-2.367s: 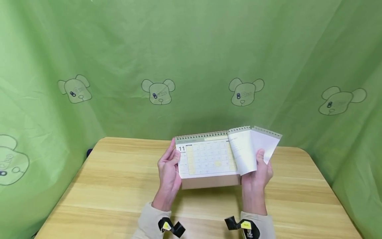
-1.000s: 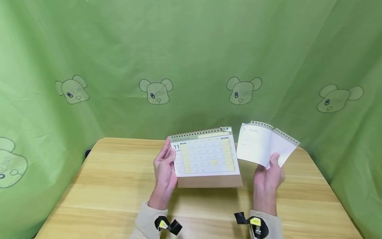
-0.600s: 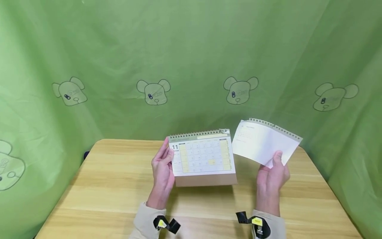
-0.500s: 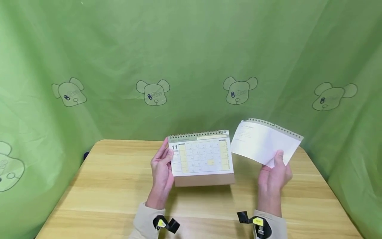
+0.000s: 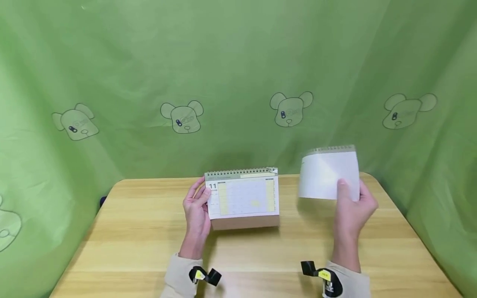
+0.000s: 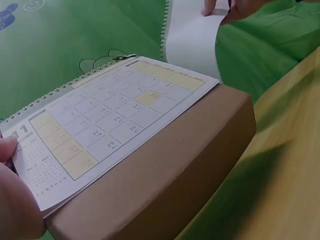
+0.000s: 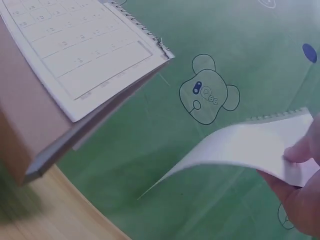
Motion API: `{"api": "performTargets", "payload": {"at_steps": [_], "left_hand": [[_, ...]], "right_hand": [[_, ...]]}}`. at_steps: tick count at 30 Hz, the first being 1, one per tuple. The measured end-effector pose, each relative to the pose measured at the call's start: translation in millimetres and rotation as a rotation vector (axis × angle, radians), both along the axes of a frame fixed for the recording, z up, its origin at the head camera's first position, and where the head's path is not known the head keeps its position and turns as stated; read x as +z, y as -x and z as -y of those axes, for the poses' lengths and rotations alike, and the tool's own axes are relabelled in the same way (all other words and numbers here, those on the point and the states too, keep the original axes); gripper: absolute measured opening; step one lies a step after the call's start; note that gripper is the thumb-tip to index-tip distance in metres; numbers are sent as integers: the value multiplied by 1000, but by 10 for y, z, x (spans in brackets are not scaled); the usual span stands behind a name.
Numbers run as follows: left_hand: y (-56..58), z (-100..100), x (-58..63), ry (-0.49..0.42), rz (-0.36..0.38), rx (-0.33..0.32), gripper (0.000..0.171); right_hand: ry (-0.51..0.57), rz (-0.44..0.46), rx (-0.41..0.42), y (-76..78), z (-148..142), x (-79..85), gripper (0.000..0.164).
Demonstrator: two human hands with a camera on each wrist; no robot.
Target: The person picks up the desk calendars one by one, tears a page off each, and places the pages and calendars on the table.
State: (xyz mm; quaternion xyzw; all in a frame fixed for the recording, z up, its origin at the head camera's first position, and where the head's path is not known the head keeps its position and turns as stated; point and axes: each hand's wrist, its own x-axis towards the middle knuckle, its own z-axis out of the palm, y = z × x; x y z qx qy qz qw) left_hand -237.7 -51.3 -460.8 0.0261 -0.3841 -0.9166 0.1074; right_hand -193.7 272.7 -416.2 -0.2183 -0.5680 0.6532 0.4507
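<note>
A spiral-bound desk calendar [image 5: 242, 198] on a brown card stand shows page 11 in the head view. My left hand [image 5: 196, 211] grips its left edge, with the thumb on the front. A torn scrap of paper clings to the right end of the wire binding [image 5: 271, 169]. Off to the right, my right hand [image 5: 354, 207] pinches a loose calendar page [image 5: 324, 176] between thumb and fingers. That page is apart from the calendar and bends along its length. Its punched top edge [image 7: 280, 117] shows in the right wrist view.
Beneath both hands lies a wooden table [image 5: 130, 231] with rounded far corners. A green curtain [image 5: 238, 74] printed with bear faces hangs behind it and at both sides. Each sleeve carries a black wrist strap [image 5: 328, 283].
The page came off the calendar at the right end of the binding. My right hand carried it rightward and turned it more upright. My left hand kept hold and shifted slightly left.
</note>
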Motion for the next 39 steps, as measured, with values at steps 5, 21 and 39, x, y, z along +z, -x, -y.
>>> {"api": "performTargets", "payload": {"at_steps": [5, 21, 39], "left_hand": [[73, 138, -30, 6, -31, 0, 34], [284, 406, -249, -33, -30, -30, 35], [357, 467, -467, -25, 34, -19, 38]], "right_hand": [[-238, 75, -32, 15, 82, 13, 30], [-830, 68, 111, 272, 283, -372, 31], [-997, 424, 647, 351, 400, -702, 43]]}}
